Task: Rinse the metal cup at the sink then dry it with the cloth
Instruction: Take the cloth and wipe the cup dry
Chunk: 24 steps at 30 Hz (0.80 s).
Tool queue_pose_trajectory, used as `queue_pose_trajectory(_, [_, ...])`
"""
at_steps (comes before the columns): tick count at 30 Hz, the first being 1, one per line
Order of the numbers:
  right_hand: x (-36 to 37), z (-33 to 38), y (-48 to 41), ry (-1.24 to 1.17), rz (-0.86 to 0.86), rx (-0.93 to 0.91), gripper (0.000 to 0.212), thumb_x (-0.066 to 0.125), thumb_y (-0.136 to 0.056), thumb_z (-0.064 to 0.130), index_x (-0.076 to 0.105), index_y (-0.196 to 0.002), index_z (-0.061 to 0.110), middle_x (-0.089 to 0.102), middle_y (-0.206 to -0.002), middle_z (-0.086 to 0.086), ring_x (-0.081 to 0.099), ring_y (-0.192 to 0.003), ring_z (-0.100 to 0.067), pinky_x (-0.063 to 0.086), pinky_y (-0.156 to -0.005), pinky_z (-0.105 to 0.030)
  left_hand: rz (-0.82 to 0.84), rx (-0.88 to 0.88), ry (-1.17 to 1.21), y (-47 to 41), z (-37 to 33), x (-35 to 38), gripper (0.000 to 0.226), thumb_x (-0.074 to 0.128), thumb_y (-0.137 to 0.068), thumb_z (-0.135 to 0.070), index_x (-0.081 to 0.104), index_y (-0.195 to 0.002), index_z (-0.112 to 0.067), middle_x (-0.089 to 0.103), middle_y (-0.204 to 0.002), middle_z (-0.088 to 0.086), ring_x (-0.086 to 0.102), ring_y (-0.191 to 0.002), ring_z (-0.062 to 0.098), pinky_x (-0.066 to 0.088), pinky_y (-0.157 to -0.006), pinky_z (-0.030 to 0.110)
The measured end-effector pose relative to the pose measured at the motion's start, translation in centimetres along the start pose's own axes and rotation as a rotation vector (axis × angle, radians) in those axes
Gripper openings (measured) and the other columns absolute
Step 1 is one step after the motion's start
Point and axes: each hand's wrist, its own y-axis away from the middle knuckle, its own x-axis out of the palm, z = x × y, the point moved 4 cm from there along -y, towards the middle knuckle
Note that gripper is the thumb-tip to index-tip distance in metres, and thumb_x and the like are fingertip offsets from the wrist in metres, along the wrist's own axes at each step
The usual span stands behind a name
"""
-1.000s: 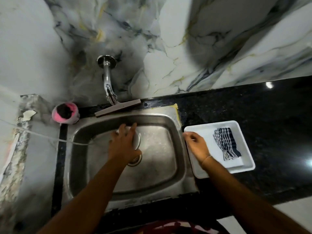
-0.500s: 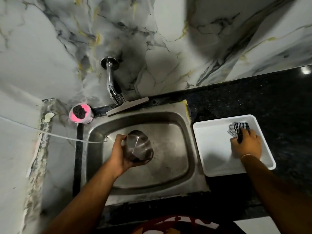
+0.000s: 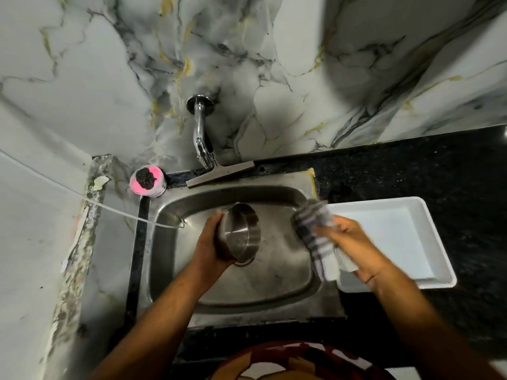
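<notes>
My left hand [image 3: 210,242] grips the metal cup [image 3: 240,233] over the middle of the steel sink [image 3: 277,286]; the cup lies on its side with its base toward me. My right hand [image 3: 354,246] holds the striped cloth [image 3: 315,231] bunched up above the sink's right edge, a short gap to the right of the cup. Cloth and cup do not touch. The tap [image 3: 201,138] juts from the marble wall above the sink, and no water shows under it.
A white tray [image 3: 395,237] sits on the black counter [image 3: 439,171] right of the sink. A pink tub with a dark scrubber [image 3: 148,181] stands at the sink's back left corner. A thin tube [image 3: 82,196] runs in from the left wall.
My right hand lifted the cloth out of the white tray and carried it left over the sink's edge. My left hand raised the cup from the sink floor and keeps holding it.
</notes>
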Motion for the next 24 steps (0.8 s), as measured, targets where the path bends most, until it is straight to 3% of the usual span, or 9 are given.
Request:
queue_pose_trajectory(3, [7.3, 0.9, 0.8, 0.197, 0.057, -0.114, 0.014, 0.079, -0.094, 0.001, 0.085, -0.104, 0.007, 0.086, -0.094, -0.011, 0.074, -0.077, -0.010, 0.061, -0.073, -0.023, 0.123, 0.091, -0.172, 0.7, -0.5, 0.8, 0.061, 0.057, -0.101, -0.071, 0.051, -0.158, -0.052, 0.067, -0.158, -0.002, 0.063, -0.145, 0.026, 0.044, -0.122, 0.057])
queue_pose_trajectory(6, [12.0, 2.1, 1.4, 0.196, 0.029, -0.181, 0.018, 0.080, -0.096, 0.013, 0.083, -0.114, 0.014, 0.085, -0.089, 0.013, 0.077, -0.081, 0.002, 0.060, -0.078, -0.020, 0.184, 0.157, -0.269, 1.8, -0.9, 1.5, 0.059, 0.050, -0.104, -0.076, 0.043, -0.160, -0.060, 0.064, -0.160, -0.013, 0.061, -0.147, 0.018, 0.058, -0.111, 0.043])
queue_pose_trajectory(9, [15.3, 4.3, 2.2, 0.340, 0.132, -0.425, 0.029, 0.074, -0.099, 0.008, 0.078, -0.127, 0.014, 0.083, -0.107, 0.011, 0.077, -0.100, 0.002, 0.058, -0.087, -0.013, 0.106, 0.233, -0.263, 3.5, -2.4, 1.5, 0.061, 0.061, -0.093, -0.082, 0.070, -0.143, -0.048, 0.080, -0.139, -0.007, 0.076, -0.126, 0.014, 0.067, -0.087, 0.026])
queue_pose_trajectory(12, [17.8, 5.7, 3.2, 0.596, 0.396, -0.563, 0.034, 0.078, -0.093, 0.003, 0.079, -0.126, 0.011, 0.079, -0.115, 0.007, 0.073, -0.105, 0.000, 0.054, -0.094, -0.014, -0.026, 0.122, -0.141, 4.0, -4.3, -0.1, 0.088, 0.085, -0.066, -0.083, 0.081, -0.130, -0.023, 0.087, -0.116, 0.012, 0.086, -0.101, 0.026, 0.070, -0.068, 0.035])
queue_pose_trajectory(14, [18.9, 6.1, 3.9, 0.837, 0.589, -0.604, 0.030, 0.077, -0.091, 0.006, 0.082, -0.119, 0.015, 0.080, -0.110, 0.009, 0.074, -0.097, -0.004, 0.058, -0.090, -0.022, -0.003, -0.055, -0.138, 4.4, -5.4, -0.8, 0.086, 0.082, -0.076, -0.073, 0.077, -0.133, -0.010, 0.085, -0.113, 0.024, 0.086, -0.093, 0.039, 0.070, -0.064, 0.046])
queue_pose_trajectory(17, [19.2, 6.1, 5.5, 1.047, 0.696, -0.729, 0.032, 0.086, -0.088, 0.034, 0.076, -0.114, 0.020, 0.079, -0.106, 0.004, 0.073, -0.092, -0.012, 0.060, -0.084, -0.031, 0.062, -0.228, -0.219, 4.6, -5.9, -1.3, 0.073, 0.064, -0.086, -0.075, 0.088, -0.109, -0.009, 0.083, -0.104, 0.026, 0.082, -0.083, 0.044, 0.066, -0.071, 0.050])
queue_pose_trajectory(19, [19.1, 6.0, 6.3, 1.163, 0.573, -0.902, 0.041, 0.087, -0.082, 0.051, 0.074, -0.111, 0.025, 0.078, -0.103, 0.005, 0.071, -0.091, -0.013, 0.058, -0.076, -0.028, 0.048, -0.253, -0.165, 4.8, -5.4, -1.3, 0.072, 0.063, -0.088, -0.074, 0.087, -0.112, -0.010, 0.084, -0.104, 0.023, 0.081, -0.089, 0.042, 0.064, -0.079, 0.049])
queue_pose_trajectory(21, [18.9, 5.9, 6.6, 1.140, 0.440, -1.014, 0.030, 0.087, -0.085, 0.045, 0.080, -0.106, 0.024, 0.080, -0.098, 0.004, 0.073, -0.089, -0.015, 0.057, -0.071, -0.029, 0.064, -0.194, -0.074, 5.0, -5.2, -1.0, 0.069, 0.065, -0.093, -0.067, 0.085, -0.121, -0.008, 0.083, -0.116, 0.023, 0.081, -0.102, 0.039, 0.065, -0.091, 0.047])
queue_pose_trajectory(24, [18.5, 5.7, 5.6, 0.891, 0.394, -0.845, 0.024, 0.091, -0.085, 0.027, 0.084, -0.105, 0.016, 0.083, -0.095, 0.001, 0.075, -0.083, -0.009, 0.058, -0.071, -0.025, 0.149, -0.055, 0.035, 6.0, -5.3, -0.6, 0.081, 0.070, -0.092, -0.072, 0.073, -0.142, -0.008, 0.076, -0.139, 0.023, 0.075, -0.123, 0.039, 0.065, -0.098, 0.049])
